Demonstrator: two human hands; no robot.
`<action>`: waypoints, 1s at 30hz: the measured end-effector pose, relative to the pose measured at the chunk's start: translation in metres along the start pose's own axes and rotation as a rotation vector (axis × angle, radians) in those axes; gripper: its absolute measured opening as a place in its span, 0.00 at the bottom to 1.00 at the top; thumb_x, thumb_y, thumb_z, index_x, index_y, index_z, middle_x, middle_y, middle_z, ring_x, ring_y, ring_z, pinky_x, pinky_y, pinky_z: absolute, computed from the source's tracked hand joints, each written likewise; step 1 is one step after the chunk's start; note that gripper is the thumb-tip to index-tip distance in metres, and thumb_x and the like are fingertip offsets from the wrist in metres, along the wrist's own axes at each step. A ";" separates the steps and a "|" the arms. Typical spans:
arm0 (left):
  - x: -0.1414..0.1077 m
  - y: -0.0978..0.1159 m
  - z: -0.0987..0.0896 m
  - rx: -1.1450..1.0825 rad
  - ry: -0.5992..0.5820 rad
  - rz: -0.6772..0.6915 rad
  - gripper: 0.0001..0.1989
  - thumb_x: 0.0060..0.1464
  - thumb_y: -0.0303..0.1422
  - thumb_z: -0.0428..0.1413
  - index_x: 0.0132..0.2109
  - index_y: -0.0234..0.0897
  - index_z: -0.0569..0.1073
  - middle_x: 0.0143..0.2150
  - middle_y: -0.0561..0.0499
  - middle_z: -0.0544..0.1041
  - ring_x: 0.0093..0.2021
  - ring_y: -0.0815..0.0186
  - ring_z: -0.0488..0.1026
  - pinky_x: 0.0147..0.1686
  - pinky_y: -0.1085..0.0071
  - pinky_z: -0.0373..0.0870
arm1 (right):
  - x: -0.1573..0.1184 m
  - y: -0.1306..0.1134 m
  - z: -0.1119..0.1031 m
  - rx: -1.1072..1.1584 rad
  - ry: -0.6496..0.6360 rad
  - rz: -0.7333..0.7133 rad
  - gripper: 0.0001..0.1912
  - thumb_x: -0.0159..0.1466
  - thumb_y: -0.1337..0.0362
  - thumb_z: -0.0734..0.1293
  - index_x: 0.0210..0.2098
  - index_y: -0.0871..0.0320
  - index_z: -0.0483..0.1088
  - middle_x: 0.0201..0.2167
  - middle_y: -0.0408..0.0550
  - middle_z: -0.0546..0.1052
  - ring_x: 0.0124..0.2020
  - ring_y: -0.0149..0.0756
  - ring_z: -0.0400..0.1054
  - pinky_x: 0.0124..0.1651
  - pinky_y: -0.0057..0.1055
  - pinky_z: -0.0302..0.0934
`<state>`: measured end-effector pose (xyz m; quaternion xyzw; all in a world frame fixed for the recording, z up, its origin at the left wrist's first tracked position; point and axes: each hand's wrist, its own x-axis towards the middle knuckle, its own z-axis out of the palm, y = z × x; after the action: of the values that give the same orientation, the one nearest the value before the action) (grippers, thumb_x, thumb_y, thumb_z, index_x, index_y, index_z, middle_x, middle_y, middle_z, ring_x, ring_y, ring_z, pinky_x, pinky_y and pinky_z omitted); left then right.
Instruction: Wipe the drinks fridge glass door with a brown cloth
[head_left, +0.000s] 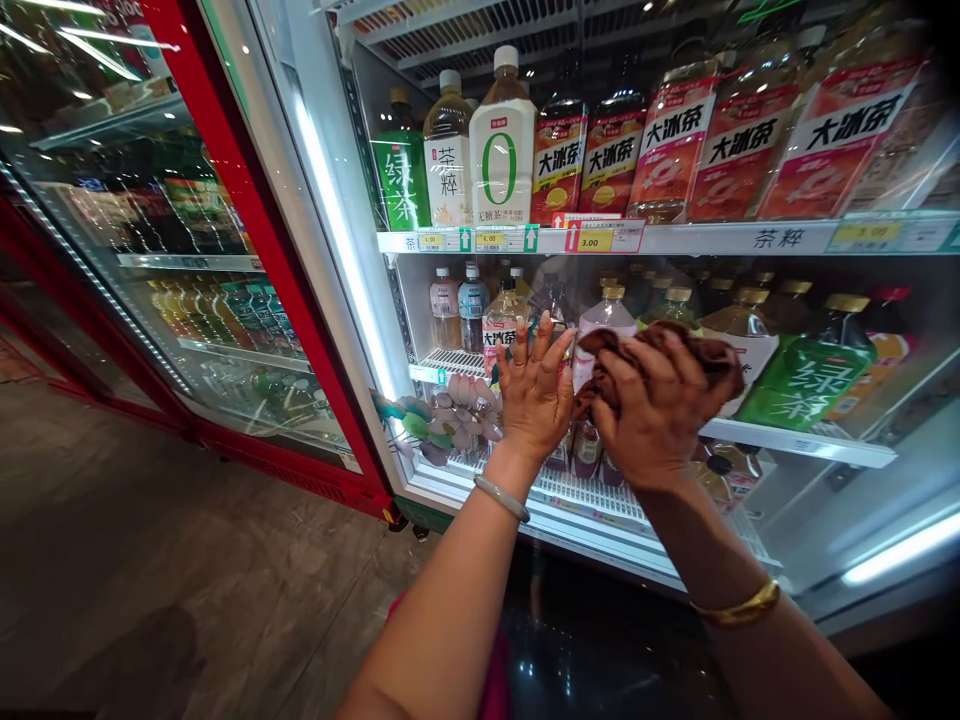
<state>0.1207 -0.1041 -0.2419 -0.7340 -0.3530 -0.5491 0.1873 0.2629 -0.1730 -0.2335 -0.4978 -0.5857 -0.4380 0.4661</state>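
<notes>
My left hand point(535, 390) is raised in front of the drinks cooler with its fingers spread, and seems to lie flat on the glass door. Close beside it, my right hand point(656, 400) presses a crumpled brown cloth point(709, 365) toward the same glass. Part of the cloth sticks out past the fingers on both sides. Behind the hands, bottles stand on the middle shelf, among them a green tea bottle point(810, 370) on the right. A leaf-patterned decal point(457, 410) shows left of my left hand.
Large tea bottles point(502, 150) line the upper shelf above a price strip point(592, 238). A red-framed neighbouring cooler point(262, 240) stands at the left. Grey floor point(225, 560) lies below it.
</notes>
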 end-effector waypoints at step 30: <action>0.000 0.002 -0.001 0.022 0.019 0.003 0.27 0.67 0.29 0.52 0.70 0.55 0.67 0.79 0.53 0.52 0.80 0.59 0.40 0.77 0.50 0.31 | -0.018 0.003 -0.003 0.002 -0.054 -0.271 0.20 0.62 0.60 0.73 0.54 0.49 0.74 0.55 0.47 0.81 0.63 0.48 0.70 0.77 0.53 0.37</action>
<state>0.1214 -0.1061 -0.2408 -0.7273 -0.3560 -0.5519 0.1994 0.2680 -0.1789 -0.2506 -0.4250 -0.6605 -0.4828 0.3873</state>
